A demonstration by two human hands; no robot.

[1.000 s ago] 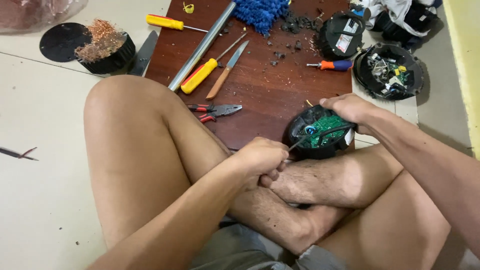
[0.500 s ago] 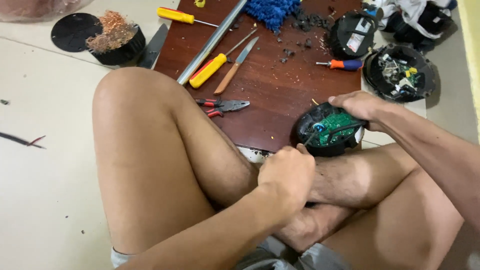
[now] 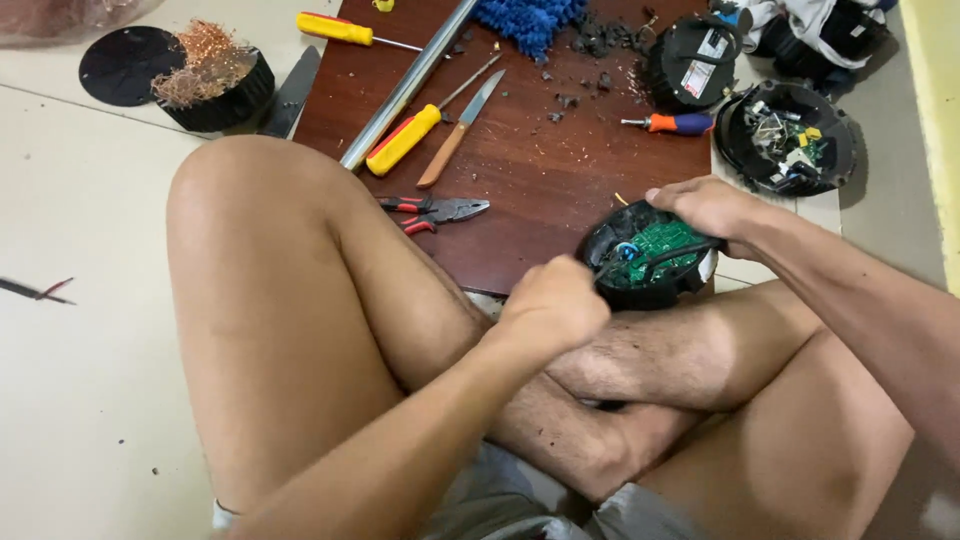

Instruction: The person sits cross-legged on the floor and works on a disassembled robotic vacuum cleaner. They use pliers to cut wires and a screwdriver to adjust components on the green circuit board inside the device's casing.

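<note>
Partly, right hand covers black housing; left hand hides tool.

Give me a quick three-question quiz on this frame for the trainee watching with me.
1. True or false: the right hand steadies the black housing with a green circuit board.
2. Which tool lies nearest the raised knee: A) pliers B) yellow screwdriver C) knife?
3. Fill in: the black cup at top left holds a tangle of ______ wire.

Key
1. True. The left hand is closed on a thin dark tool whose tip reaches into that housing.
2. A. The red-handled pliers lie on the brown board, just beside the knee.
3. Copper.
</note>
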